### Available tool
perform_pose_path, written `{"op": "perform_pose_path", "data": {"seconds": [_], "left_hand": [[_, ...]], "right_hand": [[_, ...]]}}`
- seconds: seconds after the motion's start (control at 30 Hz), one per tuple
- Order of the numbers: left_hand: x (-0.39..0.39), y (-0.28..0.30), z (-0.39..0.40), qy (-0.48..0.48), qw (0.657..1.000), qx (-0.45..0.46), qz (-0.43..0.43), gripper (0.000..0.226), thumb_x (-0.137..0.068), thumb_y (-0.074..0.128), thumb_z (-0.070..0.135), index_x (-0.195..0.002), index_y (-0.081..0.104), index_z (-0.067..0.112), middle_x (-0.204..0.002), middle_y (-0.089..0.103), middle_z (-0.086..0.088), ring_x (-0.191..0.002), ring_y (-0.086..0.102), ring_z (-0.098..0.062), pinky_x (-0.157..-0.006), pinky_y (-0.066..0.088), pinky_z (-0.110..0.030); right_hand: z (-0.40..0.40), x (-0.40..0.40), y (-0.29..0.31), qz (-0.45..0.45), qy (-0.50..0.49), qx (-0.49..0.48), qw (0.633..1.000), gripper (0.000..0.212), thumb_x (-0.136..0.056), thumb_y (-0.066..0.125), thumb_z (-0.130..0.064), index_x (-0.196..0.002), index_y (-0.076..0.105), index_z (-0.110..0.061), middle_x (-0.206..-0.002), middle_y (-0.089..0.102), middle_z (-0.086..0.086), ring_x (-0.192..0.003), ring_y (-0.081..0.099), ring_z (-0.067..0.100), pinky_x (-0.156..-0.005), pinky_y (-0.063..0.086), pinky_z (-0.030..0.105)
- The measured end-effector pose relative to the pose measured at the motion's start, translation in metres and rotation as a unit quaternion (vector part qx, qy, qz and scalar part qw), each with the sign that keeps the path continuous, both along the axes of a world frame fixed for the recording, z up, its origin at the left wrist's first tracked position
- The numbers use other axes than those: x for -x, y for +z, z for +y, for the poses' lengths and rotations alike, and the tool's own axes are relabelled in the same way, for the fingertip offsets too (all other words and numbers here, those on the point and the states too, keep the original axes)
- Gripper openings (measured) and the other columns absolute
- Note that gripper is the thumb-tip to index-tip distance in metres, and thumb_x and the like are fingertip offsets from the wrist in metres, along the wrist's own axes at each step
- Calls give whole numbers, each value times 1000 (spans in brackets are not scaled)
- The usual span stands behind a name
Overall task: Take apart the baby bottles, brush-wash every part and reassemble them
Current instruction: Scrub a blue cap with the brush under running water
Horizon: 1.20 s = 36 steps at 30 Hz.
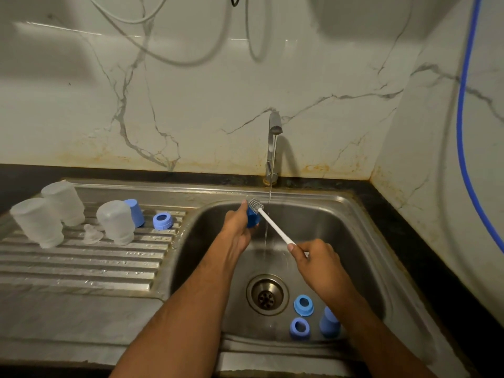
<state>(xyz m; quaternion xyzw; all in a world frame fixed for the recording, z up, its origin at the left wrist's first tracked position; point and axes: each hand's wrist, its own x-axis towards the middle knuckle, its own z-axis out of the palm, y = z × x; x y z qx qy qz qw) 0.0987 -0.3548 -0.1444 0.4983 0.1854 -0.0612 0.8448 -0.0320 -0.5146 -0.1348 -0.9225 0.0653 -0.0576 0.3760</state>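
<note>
Blue cap point(253, 219) is gripped by left hand point(236, 230) over the sink point(362, 227), just left of the water stream, while right hand point(317, 259) pinches the brush point(272, 223) handle, bristles pointing up-left w/ head at cap's rim.

Count: 3 clear bottles point(38, 222) point(64, 203) point(116, 222), upside down. 3 blue rings point(162, 221) point(303, 305) point(300, 327). 3 blue caps point(135, 212) point(253, 218) point(329, 324), the held one partly hidden, probably a cap. 1 clear teat point(91, 233). 1 brush point(272, 223). 1 tap point(273, 148).
</note>
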Motion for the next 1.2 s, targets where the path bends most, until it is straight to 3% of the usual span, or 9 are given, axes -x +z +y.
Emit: {"op": "perform_pose_path", "data": {"seconds": [0.1,0.27,0.47,0.67,0.83,0.97,1.07,1.2], "left_hand": [[1,0,-4,-11,1000,-7,-6,45,-99,60,34,-129,50,2,-117,60,-17,-107,64,-27,-96,57,-42],[-4,-4,11,57,997,48,4,37,-101,58,23,-130,48,2,-114,59,-17,-107,65,-28,-99,55,-45],[12,8,-12,-11,997,69,-21,20,-100,58,22,-111,61,4,-116,63,-19,-106,68,-27,-92,59,-40],[0,2,19,86,994,62,17,25,-100,59,27,-114,55,7,-109,62,-15,-102,67,-25,-97,56,-42],[9,9,-7,0,999,35,-6,32,-94,66,32,-110,59,5,-113,60,-17,-104,66,-27,-93,59,-44],[6,6,7,23,999,47,0,40,-86,75,24,-116,61,2,-117,61,-18,-105,68,-31,-86,62,-44],[-1,3,16,43,998,39,7,31,-91,72,22,-113,60,4,-116,61,-18,-104,67,-29,-89,60,-44],[6,5,-2,2,1000,2,7,29,-99,60,27,-120,55,8,-115,62,-16,-101,64,-24,-86,55,-34]], "right_hand": [[3,0,-1,-8,-4,-9,1000,36,-104,53,-42,-78,66,-21,-58,54,-4,-51,48,7,-52,43,26],[-1,6,-5,13,29,-16,999,33,-103,56,-41,-73,62,-28,-52,51,-7,-47,46,4,-50,43,21],[-5,-2,4,-9,-26,-1,1000,33,-104,53,-42,-87,70,-19,-62,57,-4,-55,52,8,-54,44,24],[-1,9,-4,22,17,14,1000,34,-102,55,-44,-87,71,-18,-56,55,-6,-50,49,6,-52,46,25],[-4,2,8,1,-20,8,1000,35,-105,52,-41,-78,64,-23,-61,55,-5,-54,49,6,-51,40,19],[-4,7,2,6,7,-7,1000,36,-104,55,-39,-76,67,-19,-53,49,-7,-46,43,5,-46,38,17],[-5,9,0,11,15,-15,1000,39,-102,57,-40,-66,57,-25,-48,45,-9,-42,41,4,-48,40,21],[-4,3,6,0,-3,-2,1000,37,-104,53,-39,-77,67,-18,-55,51,-6,-48,45,5,-46,38,17]]}}
